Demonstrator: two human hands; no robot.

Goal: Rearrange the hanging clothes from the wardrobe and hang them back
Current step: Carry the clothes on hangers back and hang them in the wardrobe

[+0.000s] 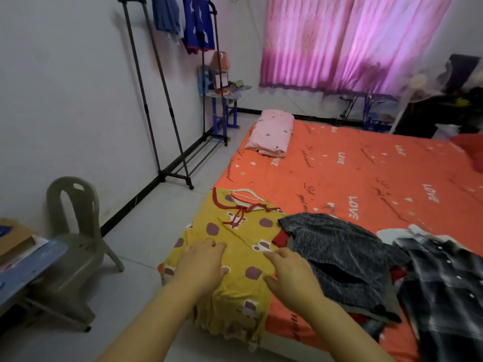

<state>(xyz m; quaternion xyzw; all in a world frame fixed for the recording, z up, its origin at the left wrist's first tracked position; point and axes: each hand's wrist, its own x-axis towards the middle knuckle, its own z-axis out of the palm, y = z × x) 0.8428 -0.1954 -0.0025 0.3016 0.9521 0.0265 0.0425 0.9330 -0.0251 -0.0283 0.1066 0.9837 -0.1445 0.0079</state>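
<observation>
A yellow dress with purple spots and red trim lies flat on the near corner of the orange bed, a white hanger at its neck. My left hand rests palm down on the dress, fingers apart. My right hand hovers over its right side, fingers spread, holding nothing. To the right lie a dark grey patterned garment and a black-and-white plaid shirt. A black clothes rack stands by the left wall with blue clothes hanging from it.
A grey plastic chair stands on the floor to the left, beside a blue table edge. A pink pillow lies at the far end of the bed. A small blue side table, pink curtains and a fan stand behind.
</observation>
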